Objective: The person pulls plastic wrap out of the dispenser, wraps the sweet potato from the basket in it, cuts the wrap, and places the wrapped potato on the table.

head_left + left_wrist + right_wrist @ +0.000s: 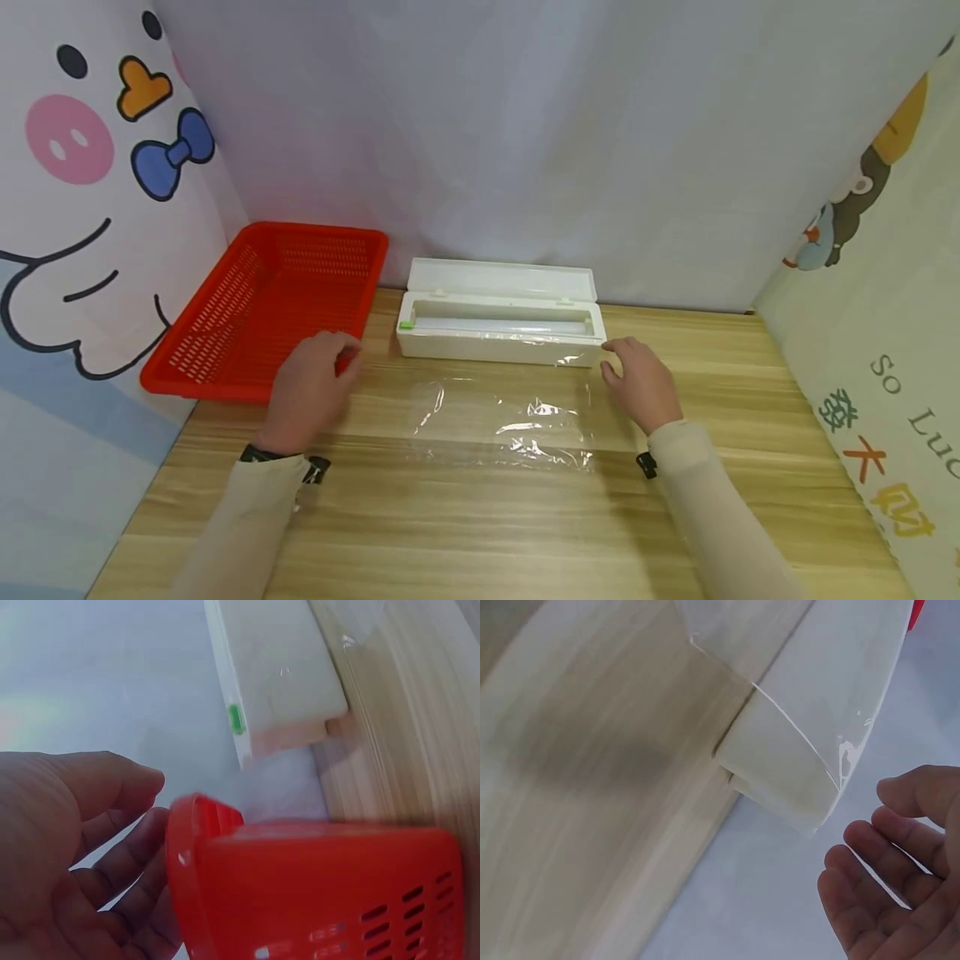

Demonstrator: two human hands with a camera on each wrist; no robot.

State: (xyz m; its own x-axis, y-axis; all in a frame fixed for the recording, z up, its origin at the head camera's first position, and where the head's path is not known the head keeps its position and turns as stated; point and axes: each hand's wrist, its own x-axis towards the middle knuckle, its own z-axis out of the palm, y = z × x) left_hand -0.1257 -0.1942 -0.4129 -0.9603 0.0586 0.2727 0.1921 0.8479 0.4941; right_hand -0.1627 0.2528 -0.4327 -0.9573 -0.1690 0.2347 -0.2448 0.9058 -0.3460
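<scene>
A white cling film dispenser sits on the table with its lid tipped back, a roll showing inside. Clear cling film drapes from its front edge onto the wood. My left hand hovers at the right side of the red basket, left of the dispenser. In the left wrist view its loosely bent fingers are beside the basket's rim. Just off the dispenser's right front corner is my right hand, fingers relaxed and slightly spread, with nothing between them in the right wrist view.
A green slider sits at the dispenser's left end. Behind the table rises a pale curtain-like wall. Printed panels with cartoon figures stand on the left and right sides, close to the table's edges.
</scene>
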